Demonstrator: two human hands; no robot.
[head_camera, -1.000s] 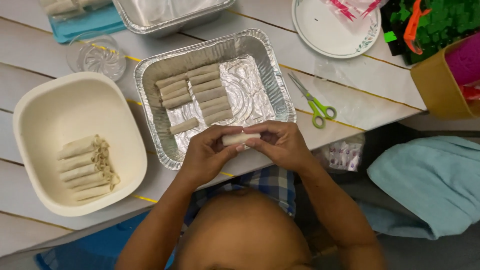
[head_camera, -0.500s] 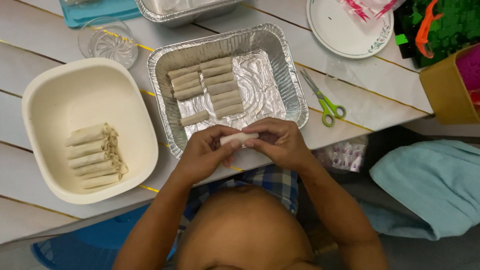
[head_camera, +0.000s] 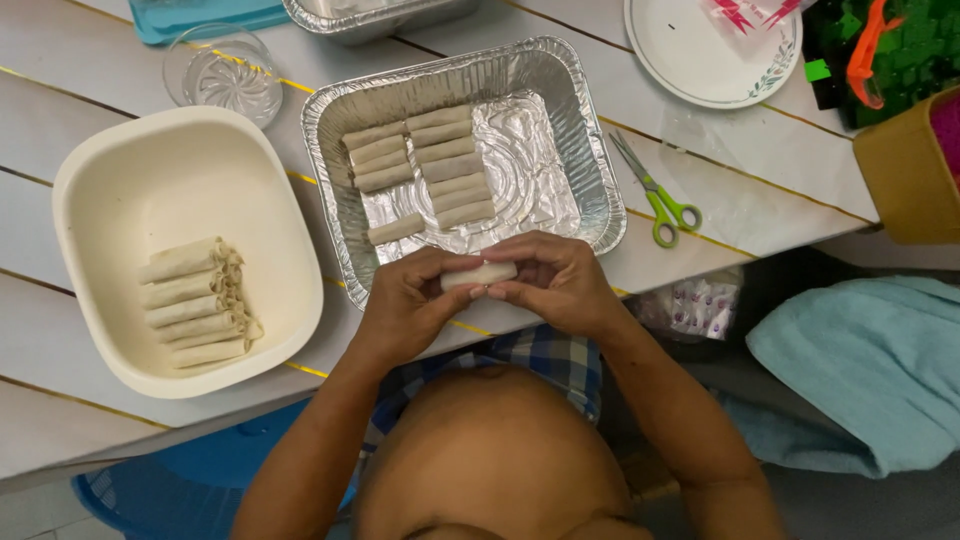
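Both hands hold one pale spring roll (head_camera: 480, 273) crosswise just in front of the foil tray (head_camera: 585, 130). My left hand (head_camera: 410, 305) grips its left end, and my right hand (head_camera: 560, 280) closes over its right end. Inside the foil tray lie several short rolls (head_camera: 425, 165) in two rows, with one lone roll (head_camera: 395, 229) nearer me. The cream plastic basin (head_camera: 180, 160) to the left holds several longer rolls (head_camera: 195, 300) stacked side by side.
Green-handled scissors (head_camera: 655, 195) lie right of the tray. A clear glass (head_camera: 222, 72) stands at the back left, a white plate (head_camera: 700, 50) at the back right, a second foil tray (head_camera: 375, 12) at the top edge. A teal towel (head_camera: 870, 360) lies beyond the table's right edge.
The view has shifted slightly, so the table's things sit a little further right and lower. Both hands stay on the roll, fingers working its ends.
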